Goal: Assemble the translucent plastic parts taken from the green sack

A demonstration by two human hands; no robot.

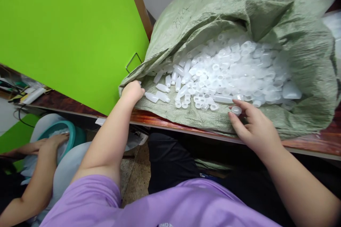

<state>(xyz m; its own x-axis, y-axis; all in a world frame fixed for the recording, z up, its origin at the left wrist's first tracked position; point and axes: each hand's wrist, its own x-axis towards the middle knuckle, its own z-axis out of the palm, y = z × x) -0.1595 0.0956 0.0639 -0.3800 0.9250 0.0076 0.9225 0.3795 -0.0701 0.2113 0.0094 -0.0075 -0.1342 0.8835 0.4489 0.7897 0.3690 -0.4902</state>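
Currently, right hand (pixel 257 127) grip is narrow, holding one small translucent piece (pixel 236 110); pile (pixel 234 67) lies just beyond, where a slack pinch could lose it. Left hand (pixel 132 92) at sack (pixel 197 12) edge, grip contents unclear; a tug there could spill pieces off the bench (pixel 314 145).

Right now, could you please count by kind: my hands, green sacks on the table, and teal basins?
Your hands, left hand and right hand: 2
Green sack on the table: 1
Teal basin: 1
Total: 4
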